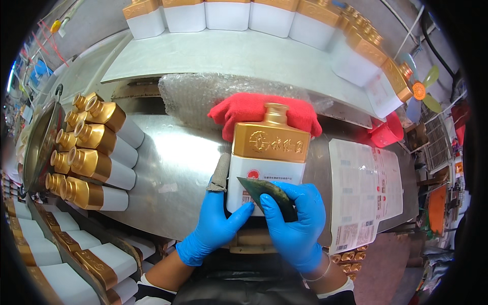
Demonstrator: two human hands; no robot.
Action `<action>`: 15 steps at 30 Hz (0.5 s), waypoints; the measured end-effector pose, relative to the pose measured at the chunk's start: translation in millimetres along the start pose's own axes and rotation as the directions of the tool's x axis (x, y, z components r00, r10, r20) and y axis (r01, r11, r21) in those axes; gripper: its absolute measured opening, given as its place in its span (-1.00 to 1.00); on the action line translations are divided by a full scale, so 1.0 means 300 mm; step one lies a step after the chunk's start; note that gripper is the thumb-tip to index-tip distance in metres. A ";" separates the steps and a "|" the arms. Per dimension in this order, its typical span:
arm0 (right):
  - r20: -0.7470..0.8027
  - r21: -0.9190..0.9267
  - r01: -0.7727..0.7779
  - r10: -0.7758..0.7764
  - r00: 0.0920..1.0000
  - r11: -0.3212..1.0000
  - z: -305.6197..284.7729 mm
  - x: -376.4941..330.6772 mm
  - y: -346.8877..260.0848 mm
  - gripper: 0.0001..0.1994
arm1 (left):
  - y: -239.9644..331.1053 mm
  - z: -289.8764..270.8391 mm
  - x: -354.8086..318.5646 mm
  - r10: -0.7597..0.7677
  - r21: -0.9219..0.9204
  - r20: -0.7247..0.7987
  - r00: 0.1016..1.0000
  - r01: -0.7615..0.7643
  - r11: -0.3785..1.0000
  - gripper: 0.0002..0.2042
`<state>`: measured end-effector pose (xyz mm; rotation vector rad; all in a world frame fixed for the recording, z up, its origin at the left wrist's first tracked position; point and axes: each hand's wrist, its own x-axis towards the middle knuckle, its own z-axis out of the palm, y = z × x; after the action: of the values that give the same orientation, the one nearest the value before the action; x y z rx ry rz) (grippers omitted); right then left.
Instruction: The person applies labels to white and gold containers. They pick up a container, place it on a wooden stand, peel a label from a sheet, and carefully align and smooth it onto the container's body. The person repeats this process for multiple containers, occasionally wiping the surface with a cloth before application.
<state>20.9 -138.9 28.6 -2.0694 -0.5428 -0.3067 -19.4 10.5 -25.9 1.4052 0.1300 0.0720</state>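
A flat white bottle [269, 170] with a gold shoulder and neck lies in front of me, its neck pointing away against a folded red cloth [264, 109]. My left hand [216, 221], in a blue glove with a grey wrap around one finger, holds the bottle's lower left side. The wrapped finger lies along that edge, and the thumb reaches over the lower face. In its blue glove, my right hand [297, 218] grips a dark green pointed scraper [272, 193] over the lower part of the bottle's printed front. The scraper and fingers hide some of the print.
A sheet of printed transparent stickers [356, 188] lies to the right. Several gold-and-white bottles [96, 152] stand grouped at the left; more line the raised far board [229, 53]. Bubble wrap [188, 96] lies behind the cloth. Beyond the sheet are a red container [386, 131] and a small fan [419, 91].
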 end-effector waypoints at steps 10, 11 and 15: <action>-0.362 -0.363 0.063 -0.203 0.910 0.930 -0.110 0.044 0.122 -0.81 | 0.001 -0.078 0.031 0.279 0.095 0.219 0.935 -0.305 0.948 -0.08; -0.144 -0.444 0.267 -0.362 0.921 0.855 -0.111 0.066 0.087 -0.76 | 0.020 -0.093 0.031 0.290 0.245 0.253 0.923 -0.351 0.904 0.00; 0.313 -0.345 0.715 -0.644 0.698 0.608 -0.062 -0.036 0.052 -0.63 | 0.019 -0.042 0.020 0.224 0.308 0.174 0.959 -0.269 0.913 0.05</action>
<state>19.1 -164.8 22.3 -2.2429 -1.5052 -0.7829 -15.0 24.6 -22.7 1.7516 -0.1584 0.1711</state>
